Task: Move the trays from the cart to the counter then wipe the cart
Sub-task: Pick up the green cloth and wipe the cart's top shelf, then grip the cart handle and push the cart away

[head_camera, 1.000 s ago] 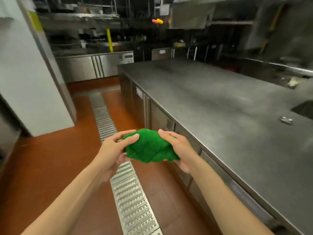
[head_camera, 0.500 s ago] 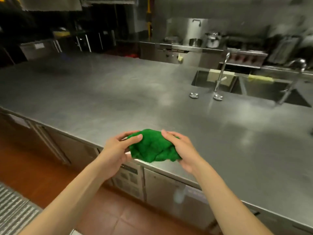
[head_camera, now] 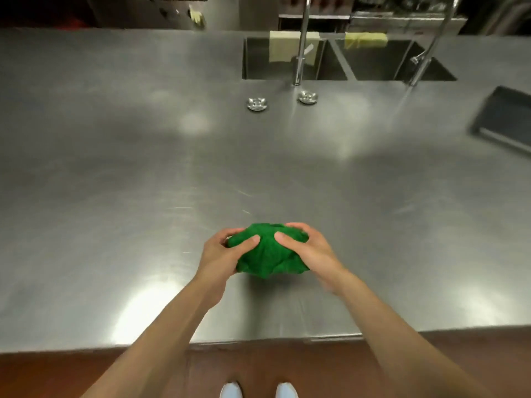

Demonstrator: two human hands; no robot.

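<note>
Both hands, left hand (head_camera: 221, 255) and right hand (head_camera: 309, 248), are curled round a bunched green cloth (head_camera: 268, 254), thumbs pinching it on top, just over the steel counter (head_camera: 143, 182). It looks soft and light, so grab it anywhere. No cart in sight.
</note>
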